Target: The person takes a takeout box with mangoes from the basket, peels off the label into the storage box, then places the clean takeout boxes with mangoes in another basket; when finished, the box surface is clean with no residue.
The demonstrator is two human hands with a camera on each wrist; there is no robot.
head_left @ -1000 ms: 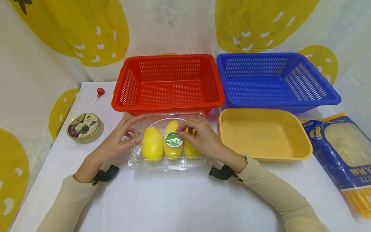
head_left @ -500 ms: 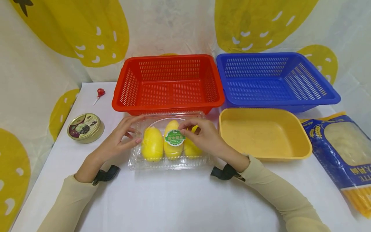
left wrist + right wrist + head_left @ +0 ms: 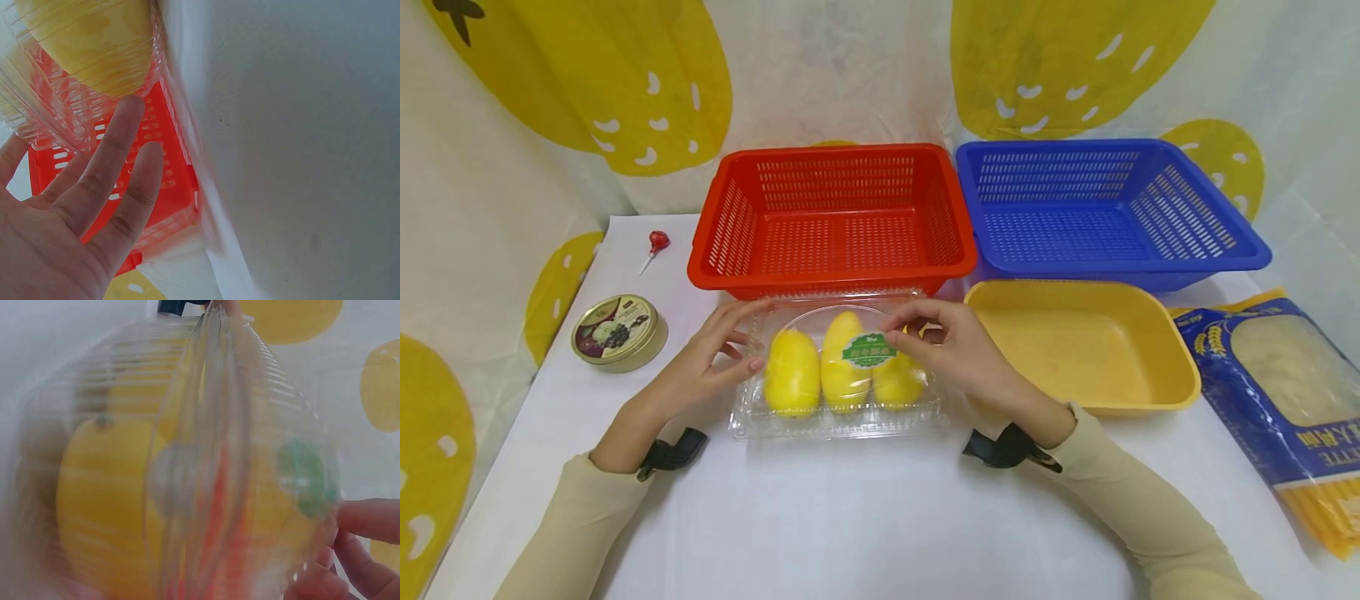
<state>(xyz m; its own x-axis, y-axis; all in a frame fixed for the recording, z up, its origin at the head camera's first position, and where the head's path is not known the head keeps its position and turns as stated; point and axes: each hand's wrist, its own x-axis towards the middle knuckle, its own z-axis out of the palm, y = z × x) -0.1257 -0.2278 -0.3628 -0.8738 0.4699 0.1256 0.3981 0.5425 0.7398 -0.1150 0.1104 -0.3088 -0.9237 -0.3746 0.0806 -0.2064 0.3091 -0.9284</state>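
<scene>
A clear plastic clamshell box point(image 3: 838, 427) lies on the white table, with three yellow mangoes point(image 3: 793, 375) inside. My right hand point(image 3: 967, 354) pinches the right edge of a round green sticker point(image 3: 869, 350) between thumb and forefinger, over the lid. Whether the sticker touches the lid underneath cannot be told. In the right wrist view the sticker point(image 3: 306, 478) is blurred beside the fingertips. My left hand point(image 3: 694, 367) rests against the box's left end. Its fingers point(image 3: 125, 187) look extended and spread in the left wrist view.
Behind the box stand a red basket point(image 3: 831, 282) and a blue basket point(image 3: 1112, 267). A yellow bin point(image 3: 1075, 342) is right of it, next to a blue pasta bag point(image 3: 1262, 408). On the left lie a round tin point(image 3: 619, 332) and a red lollipop point(image 3: 658, 242).
My right hand has moved right, and the green sticker has shifted right with it across the middle mango. The left hand and the box have stayed in place.
</scene>
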